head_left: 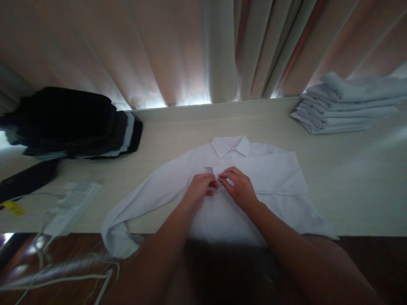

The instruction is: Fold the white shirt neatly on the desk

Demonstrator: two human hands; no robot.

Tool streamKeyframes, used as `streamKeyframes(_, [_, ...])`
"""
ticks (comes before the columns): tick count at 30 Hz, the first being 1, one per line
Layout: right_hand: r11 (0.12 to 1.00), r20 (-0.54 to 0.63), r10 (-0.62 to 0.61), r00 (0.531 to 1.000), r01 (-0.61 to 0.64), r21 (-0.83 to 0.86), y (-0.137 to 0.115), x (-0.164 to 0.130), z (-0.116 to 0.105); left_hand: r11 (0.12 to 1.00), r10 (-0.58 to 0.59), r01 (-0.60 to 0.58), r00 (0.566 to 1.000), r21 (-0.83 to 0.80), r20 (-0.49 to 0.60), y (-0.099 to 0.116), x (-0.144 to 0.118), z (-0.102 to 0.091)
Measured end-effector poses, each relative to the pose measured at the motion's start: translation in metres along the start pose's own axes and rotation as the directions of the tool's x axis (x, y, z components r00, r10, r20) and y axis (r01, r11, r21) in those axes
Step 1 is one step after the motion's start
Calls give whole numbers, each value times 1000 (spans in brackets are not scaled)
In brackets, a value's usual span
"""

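A white collared shirt (pixel 203 212) lies spread front side up on the pale table, its collar toward the curtain. My left hand (pixel 203 185) and my right hand (pixel 238 186) meet over the front opening, below the collar. Both sets of fingers are pinched on the shirt's front edge; any button between them is too small to make out. One sleeve stretches out to the left and hangs past the table's near edge. The other sleeve is folded on the right side of the shirt.
Dark folded clothes (pixel 73 123) are piled at the back left. A stack of folded white shirts (pixel 346 103) stands at the back right. A white power strip (pixel 73 209) with cables lies at the left, near a yellow tag (pixel 14 207). Curtains (pixel 178 51) hang behind the table (pixel 359 190).
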State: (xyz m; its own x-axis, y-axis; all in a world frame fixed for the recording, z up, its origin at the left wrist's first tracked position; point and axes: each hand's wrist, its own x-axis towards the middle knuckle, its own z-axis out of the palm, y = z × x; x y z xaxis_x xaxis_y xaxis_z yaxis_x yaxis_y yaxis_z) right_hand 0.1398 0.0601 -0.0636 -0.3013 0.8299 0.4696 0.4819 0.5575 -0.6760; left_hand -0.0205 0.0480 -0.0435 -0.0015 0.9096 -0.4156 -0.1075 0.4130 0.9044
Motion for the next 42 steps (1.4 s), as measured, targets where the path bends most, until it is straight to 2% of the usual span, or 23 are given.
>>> streamKeyframes(4, [1000, -3, 10, 1000, -10, -4, 0, 0, 1, 999, -17, 17, 1000, -43, 5, 0, -2, 1])
streamKeyframes(10, [999, -17, 25, 1000, -25, 33, -3, 0, -1, 998, 35, -35, 999, 60, 4, 0, -3, 1])
streamKeyframes(14, [965, -50, 194, 980, -182, 190, -7, 2, -2, 992, 101, -100, 995, 78, -11, -1, -1, 4])
streamKeyframes(17, [882, -24, 371, 928, -344, 322, -7, 1, 0, 986, 150, -149, 989, 69, -12, -4, 1, 7])
streamKeyframes(20, [807, 12, 455, 890, -418, 416, -5, 0, 2, 989, 148, -148, 989, -4, -4, -6, 2, 10])
streamKeyframes(27, [768, 10, 485, 874, -431, 474, -6, -3, 3, 980, 129, -128, 992, -149, -5, -15, 4, 18])
streamKeyframes(35, [815, -22, 452, 892, -403, 417, -11, -3, -3, 961, 170, -173, 985, -215, -30, -22, 6, 27])
streamKeyframes(42, [859, -57, 429, 901, -388, 334, -11, -4, -4, 965, 156, -147, 987, -217, 25, -20, 4, 26])
